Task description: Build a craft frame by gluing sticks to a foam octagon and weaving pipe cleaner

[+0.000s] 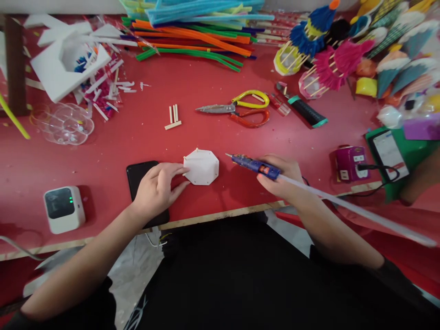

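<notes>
From where I sit, what matters most is the line between the glue gun [254,166] and the white octagon [201,167]. The octagon lies flat on the tabletop [144,133], a little in from the near edge [220,214], about midway between the near corners I would expect out of view. It is about as wide as it is deep, so I read no long axis in it. Two short pegs stand at its upper-left border, and small dark spots mark some of its other corners.

My left hand [161,185] is the nearer one, just beside the octagon's left side. Its thumb and forefinger are apart, with the fingertips at the octagon's left border; I cannot tell how firmly they press. The black phone [134,173] lies partly beneath that hand, reaching to the near edge.

My right hand [280,178] is to the octagon's right, farther off, with its fingers closed around the glue gun. The gun's long axis runs from the hand leftward and slightly toward the far edge, so the nozzle ends just right of the octagon's upper-right corner, apart from it. A long glue stick [357,213] trails from the back, out past the near edge.

Toward the far edge from the octagon, four loose wooden pegs [176,112] lie near the scissors [216,108].
</notes>
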`<state>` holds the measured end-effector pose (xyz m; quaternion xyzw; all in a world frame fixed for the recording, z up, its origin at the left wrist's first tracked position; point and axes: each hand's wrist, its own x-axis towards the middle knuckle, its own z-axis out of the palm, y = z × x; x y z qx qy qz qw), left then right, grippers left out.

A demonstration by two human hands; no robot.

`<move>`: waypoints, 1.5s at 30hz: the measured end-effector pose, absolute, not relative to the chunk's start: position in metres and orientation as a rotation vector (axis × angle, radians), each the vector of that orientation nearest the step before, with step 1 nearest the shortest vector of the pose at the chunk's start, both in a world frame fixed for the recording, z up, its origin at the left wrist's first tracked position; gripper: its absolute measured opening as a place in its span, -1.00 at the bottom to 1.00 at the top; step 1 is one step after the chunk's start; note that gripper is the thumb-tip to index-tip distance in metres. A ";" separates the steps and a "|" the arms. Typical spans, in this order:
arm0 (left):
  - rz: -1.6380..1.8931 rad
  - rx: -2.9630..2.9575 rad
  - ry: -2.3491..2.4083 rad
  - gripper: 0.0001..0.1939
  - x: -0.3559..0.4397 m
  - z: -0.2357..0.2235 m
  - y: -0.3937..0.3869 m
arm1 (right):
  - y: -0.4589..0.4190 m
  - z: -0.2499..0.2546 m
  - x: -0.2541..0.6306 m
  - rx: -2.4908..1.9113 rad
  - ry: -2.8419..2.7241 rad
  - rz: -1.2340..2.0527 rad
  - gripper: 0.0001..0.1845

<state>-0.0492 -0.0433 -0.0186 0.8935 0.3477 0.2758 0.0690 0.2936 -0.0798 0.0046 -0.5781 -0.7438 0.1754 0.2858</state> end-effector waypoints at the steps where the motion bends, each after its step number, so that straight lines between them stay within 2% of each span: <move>1: 0.843 2.692 1.054 -0.46 -0.048 -0.019 -0.044 | -0.077 0.002 0.295 -1.572 -2.033 0.425 -0.70; 5: 0.845 2.699 1.073 -0.50 -0.044 -0.016 -0.043 | -0.066 -0.011 0.300 -1.649 -2.241 0.268 -0.42; 7: 0.843 2.742 1.067 -0.54 -0.041 -0.014 -0.039 | -0.060 -0.012 0.300 -1.653 -2.280 0.247 -0.37; 11: 0.933 2.810 1.024 -0.56 -0.040 -0.015 -0.032 | -0.038 0.008 0.294 -1.651 -2.198 0.145 -0.51; 17: 1.054 2.753 0.990 -0.34 -0.045 -0.013 -0.032 | 0.026 0.037 0.239 -1.348 -2.406 0.326 -0.81; 21: 1.133 2.611 0.968 -0.35 -0.046 -0.007 -0.033 | 0.072 0.033 0.183 -1.142 -2.661 0.390 -0.85; 27: 1.249 2.427 0.978 -0.47 -0.051 -0.007 -0.031 | 0.111 0.023 0.132 -1.173 -2.783 0.507 -0.88; 29: 1.259 2.371 1.005 -0.50 -0.052 -0.008 -0.031 | 0.117 0.017 0.127 -1.199 -2.768 0.558 -0.86; 34: 1.254 2.312 1.021 -0.52 -0.052 -0.010 -0.029 | 0.120 0.007 0.126 -1.219 -2.772 0.614 -0.94; 40: 1.243 2.298 0.990 -0.53 -0.051 -0.008 -0.028 | 0.116 0.016 0.127 -1.214 -2.785 0.652 -0.97; 45: 1.229 2.288 1.054 -0.52 -0.052 -0.009 -0.030 | 0.116 0.029 0.148 -1.170 -2.365 1.044 -0.89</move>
